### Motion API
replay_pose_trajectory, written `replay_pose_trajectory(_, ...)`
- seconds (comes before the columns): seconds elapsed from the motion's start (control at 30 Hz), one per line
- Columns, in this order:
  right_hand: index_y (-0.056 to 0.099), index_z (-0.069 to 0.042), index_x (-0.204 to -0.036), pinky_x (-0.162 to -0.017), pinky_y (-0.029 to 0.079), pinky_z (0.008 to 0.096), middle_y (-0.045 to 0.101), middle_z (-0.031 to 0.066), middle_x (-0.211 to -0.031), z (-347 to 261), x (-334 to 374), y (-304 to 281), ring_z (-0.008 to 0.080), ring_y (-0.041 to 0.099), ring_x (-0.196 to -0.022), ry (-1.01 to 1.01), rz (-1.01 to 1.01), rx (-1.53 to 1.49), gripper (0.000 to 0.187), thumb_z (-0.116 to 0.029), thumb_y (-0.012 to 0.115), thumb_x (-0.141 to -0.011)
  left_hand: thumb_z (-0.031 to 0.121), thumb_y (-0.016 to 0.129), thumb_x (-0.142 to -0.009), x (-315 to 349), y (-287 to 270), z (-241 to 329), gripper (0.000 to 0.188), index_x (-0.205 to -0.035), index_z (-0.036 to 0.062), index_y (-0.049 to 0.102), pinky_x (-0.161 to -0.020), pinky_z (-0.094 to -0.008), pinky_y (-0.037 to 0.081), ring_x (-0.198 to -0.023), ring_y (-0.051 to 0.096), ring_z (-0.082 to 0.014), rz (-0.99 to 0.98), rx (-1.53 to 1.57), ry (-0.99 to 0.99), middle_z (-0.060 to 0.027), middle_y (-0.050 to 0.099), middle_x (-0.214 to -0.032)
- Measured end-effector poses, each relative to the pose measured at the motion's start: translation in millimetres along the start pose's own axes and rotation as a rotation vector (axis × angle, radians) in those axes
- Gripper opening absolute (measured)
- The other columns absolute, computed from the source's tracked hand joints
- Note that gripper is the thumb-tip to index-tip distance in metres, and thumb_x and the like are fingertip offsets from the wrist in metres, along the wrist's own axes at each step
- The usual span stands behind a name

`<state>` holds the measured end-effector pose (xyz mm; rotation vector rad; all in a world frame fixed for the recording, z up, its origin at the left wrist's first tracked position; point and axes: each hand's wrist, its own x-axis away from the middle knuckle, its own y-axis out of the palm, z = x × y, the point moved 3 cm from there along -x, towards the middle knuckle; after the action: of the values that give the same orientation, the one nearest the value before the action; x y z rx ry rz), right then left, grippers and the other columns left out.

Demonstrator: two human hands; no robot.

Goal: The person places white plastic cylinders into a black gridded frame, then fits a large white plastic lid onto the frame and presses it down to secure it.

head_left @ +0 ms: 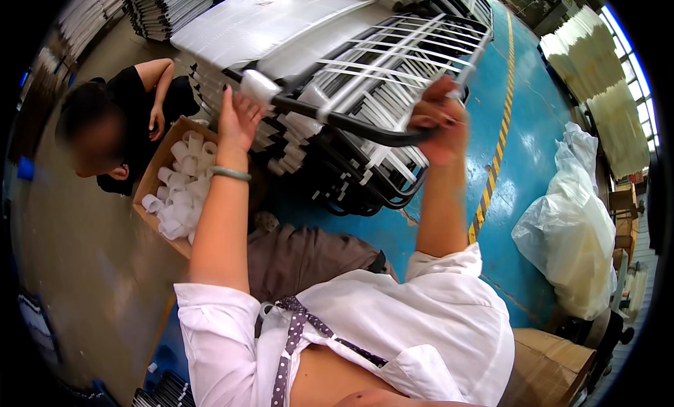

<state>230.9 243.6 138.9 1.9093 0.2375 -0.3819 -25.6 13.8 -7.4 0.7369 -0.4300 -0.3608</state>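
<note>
A black tubular metal frame (375,130) with white crossbars is raised at its near edge, on top of a stack of similar frames (379,165). My right hand (442,123) has its fingers wrapped round the frame's near right corner. Beside the frame's left corner, my left hand (239,119) is open with its fingers spread. A white translucent plastic piece (260,88) covers that corner, close to my left fingertips; whether they touch it I cannot tell.
A cardboard box (151,175) of white plastic sleeves (186,186) stands left of my forearm. A person (133,119) crouches beyond it. White-wrapped panels (260,24) lie behind. To the right are a striped floor line (497,154) and a large plastic-wrapped bundle (569,224).
</note>
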Motion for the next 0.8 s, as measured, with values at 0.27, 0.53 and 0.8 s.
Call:
replay_pose_trajectory(0.27,0.055,-0.011,-0.084,-0.059,0.046,0.0291,0.059,0.0044,-0.091,-49.5,107.6,-20.4,0.0075,0.054,-0.051,0.01,0.066,-0.064,0.016,0.002,0.05,-0.076,0.017,0.068,-0.081,23.3,35.2,-28.3,0.021,-0.092,-0.0004,0.063,-0.076,-0.022,0.039,-0.08,0.052,-0.0088,0.051,-0.359,0.355,-0.0011,0.062,-0.087)
replay_pose_trajectory(0.53,0.053,-0.006,-0.083,-0.055,0.046,0.036,0.056,0.0083,-0.074,-56.7,182.8,-128.8,0.0207,0.055,-0.055,0.208,1.207,0.862,0.014,-0.007,0.056,-0.069,0.018,0.068,-0.082,15.0,46.3,-30.7,0.026,-0.096,-0.0028,0.062,-0.075,-0.0221,0.04,-0.082,0.053,-0.0076,-0.009,-0.505,0.352,-0.0016,0.063,-0.089)
replay_pose_trajectory(0.8,0.038,0.004,-0.125,-0.093,0.037,0.0423,0.048,0.0253,-0.121,5.6,184.2,-155.3,0.0377,0.047,-0.111,-0.277,1.248,2.163,0.066,-0.028,0.065,-0.074,0.018,0.061,-0.08,65.5,46.5,-31.7,0.056,-0.13,0.0018,0.04,-0.095,-0.0366,0.036,-0.115,0.042,-0.028,0.209,-0.698,0.481,-0.0168,0.04,-0.127)
